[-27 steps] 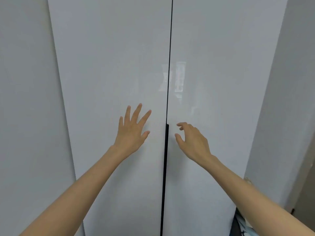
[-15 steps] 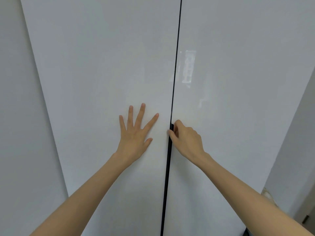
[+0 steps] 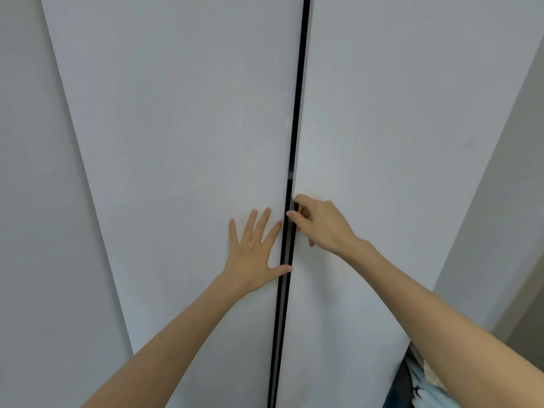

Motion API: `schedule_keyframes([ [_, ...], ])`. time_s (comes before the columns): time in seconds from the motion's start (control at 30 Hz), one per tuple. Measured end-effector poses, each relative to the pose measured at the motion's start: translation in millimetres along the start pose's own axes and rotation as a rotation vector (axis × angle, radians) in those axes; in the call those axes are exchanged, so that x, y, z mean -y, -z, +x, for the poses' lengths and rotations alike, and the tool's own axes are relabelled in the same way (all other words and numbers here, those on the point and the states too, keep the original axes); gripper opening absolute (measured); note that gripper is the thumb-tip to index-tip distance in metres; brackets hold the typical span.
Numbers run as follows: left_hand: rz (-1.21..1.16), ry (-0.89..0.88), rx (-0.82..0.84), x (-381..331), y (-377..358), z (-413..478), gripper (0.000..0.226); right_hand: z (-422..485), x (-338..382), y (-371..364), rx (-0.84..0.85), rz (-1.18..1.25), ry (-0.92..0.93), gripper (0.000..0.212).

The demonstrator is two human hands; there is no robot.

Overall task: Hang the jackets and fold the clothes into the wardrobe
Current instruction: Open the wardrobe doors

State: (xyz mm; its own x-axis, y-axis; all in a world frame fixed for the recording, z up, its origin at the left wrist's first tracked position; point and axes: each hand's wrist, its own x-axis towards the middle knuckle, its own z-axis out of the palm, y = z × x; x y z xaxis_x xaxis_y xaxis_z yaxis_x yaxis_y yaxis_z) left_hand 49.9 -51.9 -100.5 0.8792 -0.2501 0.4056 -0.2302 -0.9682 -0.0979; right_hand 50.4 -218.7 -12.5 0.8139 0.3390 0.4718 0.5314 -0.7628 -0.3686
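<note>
Two white doors front the wardrobe (image 3: pixel 182 83), and they fill nearly the whole view, with a narrow dark gap (image 3: pixel 299 98) running top to bottom between them. Nothing of the inside shows through that gap, only darkness, so what the wardrobe holds cannot be told. The left hand (image 3: pixel 253 254) lies flat against the left door (image 3: pixel 164 178), close to its inner edge, with fingers straight and spread and nothing grasped; its thumb reaches sideways until the tip crosses the gap. The right hand (image 3: pixel 323 225) is a little higher, at the inner edge of the right door (image 3: pixel 406 136). Its fingers are curled round that edge, the tips tucked into the gap where the dark line widens into a grey strip (image 3: pixel 283 304) running downward, and the thumb lies across the front of the edge. Both bare forearms reach in from the bottom corners. Some pale blue cloth (image 3: pixel 424 390) with dark marks shows at the bottom right, beneath the right forearm and outside the wardrobe; which garment it is cannot be told. Plain grey wall (image 3: pixel 32 216) flanks the left door, and more wall stands to the right.
</note>
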Motion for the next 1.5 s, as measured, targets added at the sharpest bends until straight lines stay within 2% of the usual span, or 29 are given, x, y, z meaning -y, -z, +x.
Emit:
schedule_keyframes([
  [0.17,-0.4,-0.03,0.16,-36,12,-28,0.096,-56,13,18,-0.038,0.076,-0.066,0.026],
  [0.27,-0.462,-0.105,0.118,-64,20,-55,0.088,-94,20,32,-0.066,0.113,-0.1,0.024],
  [0.37,-0.512,-0.145,0.022,-90,31,-78,0.067,-128,25,50,-0.09,0.102,-0.115,0.024],
  [0.53,-0.638,-0.255,0.141,-126,54,-109,0.051,-184,20,78,-0.163,0.082,-0.142,0.031],
  [0.7,-0.546,-0.386,0.165,-176,73,-125,0.031,-240,-2,109,-0.275,0.038,-0.15,0.036],
  [0.8,-0.571,-0.419,0.186,-216,86,-128,0.034,-272,-18,134,-0.316,0.058,-0.183,0.039],
  [0.93,-0.666,-0.415,0.225,-276,98,-132,0.033,-313,-47,176,-0.282,0.069,-0.246,0.044],
  [1.1,-0.639,-0.368,0.186,-346,104,-132,0.035,-347,-84,222,-0.23,0.076,-0.276,0.049],
  [1.33,-0.58,-0.331,0.13,-382,103,-132,0.033,-360,-109,243,-0.2,0.081,-0.286,0.043],
  [1.4,-0.601,-0.32,0.132,-383,101,-134,0.03,-364,-111,247,-0.177,0.027,-0.297,0.038],
  [1.5,-0.64,-0.294,0.144,-377,97,-137,0.031,-378,-110,256,-0.164,-0.276,-0.299,0.033],
])
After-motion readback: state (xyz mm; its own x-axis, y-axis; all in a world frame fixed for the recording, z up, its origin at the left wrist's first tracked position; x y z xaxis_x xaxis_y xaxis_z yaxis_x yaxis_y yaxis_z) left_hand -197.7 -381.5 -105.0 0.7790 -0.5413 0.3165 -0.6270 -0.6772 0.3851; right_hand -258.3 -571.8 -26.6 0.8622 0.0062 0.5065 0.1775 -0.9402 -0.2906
